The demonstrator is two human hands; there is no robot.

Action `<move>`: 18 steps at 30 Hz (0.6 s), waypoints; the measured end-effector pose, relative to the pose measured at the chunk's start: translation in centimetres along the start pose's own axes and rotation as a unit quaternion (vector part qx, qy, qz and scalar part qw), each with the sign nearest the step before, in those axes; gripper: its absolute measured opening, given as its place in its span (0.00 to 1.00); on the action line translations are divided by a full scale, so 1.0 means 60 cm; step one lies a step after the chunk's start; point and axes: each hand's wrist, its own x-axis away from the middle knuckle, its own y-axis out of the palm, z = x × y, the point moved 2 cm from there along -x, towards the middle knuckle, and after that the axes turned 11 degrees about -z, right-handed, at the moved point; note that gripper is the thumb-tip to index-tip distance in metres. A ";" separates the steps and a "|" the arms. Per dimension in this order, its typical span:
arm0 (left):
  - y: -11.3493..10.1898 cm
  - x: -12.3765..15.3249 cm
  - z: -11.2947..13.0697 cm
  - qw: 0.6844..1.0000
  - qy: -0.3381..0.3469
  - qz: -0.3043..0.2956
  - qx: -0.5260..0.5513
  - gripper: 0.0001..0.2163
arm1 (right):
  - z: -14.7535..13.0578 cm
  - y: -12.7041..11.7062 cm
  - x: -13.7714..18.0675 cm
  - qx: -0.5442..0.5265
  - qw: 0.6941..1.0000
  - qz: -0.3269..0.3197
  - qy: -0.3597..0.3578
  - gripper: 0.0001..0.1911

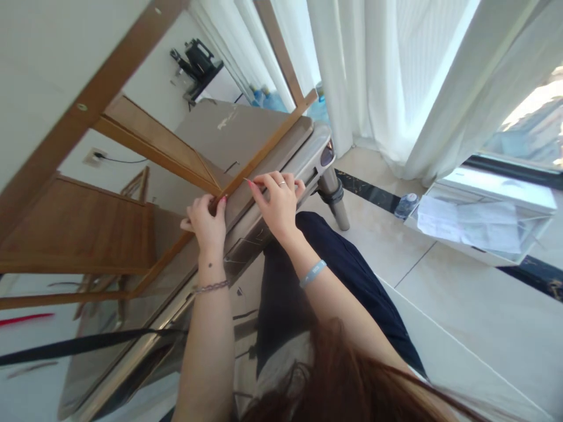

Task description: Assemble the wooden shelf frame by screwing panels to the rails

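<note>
Two hands (209, 221) (278, 202), one wooden frame (149, 138)

A wooden frame (185, 149) lies on the desk (229, 132), its bars running back toward the curtains (396, 76). The left hand (210, 220) grips it where two bars meet. The right hand (278, 199) sits just to the right, at the desk's near edge. Right of the desk leg (336, 196), on the floor (461, 305), a bottle (405, 205) stands just beside a box (484, 223) holding papers, before the curtains.
</note>
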 end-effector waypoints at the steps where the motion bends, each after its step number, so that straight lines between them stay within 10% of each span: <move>1: 0.001 0.001 0.000 1.000 -0.003 0.000 0.007 0.11 | -0.002 -0.002 -0.008 0.005 1.000 -0.005 -0.011 0.14; 18: -0.009 -0.006 0.009 0.985 -0.029 -0.026 0.170 0.10 | -0.059 0.079 -0.188 -0.083 0.958 -0.247 -0.116 0.15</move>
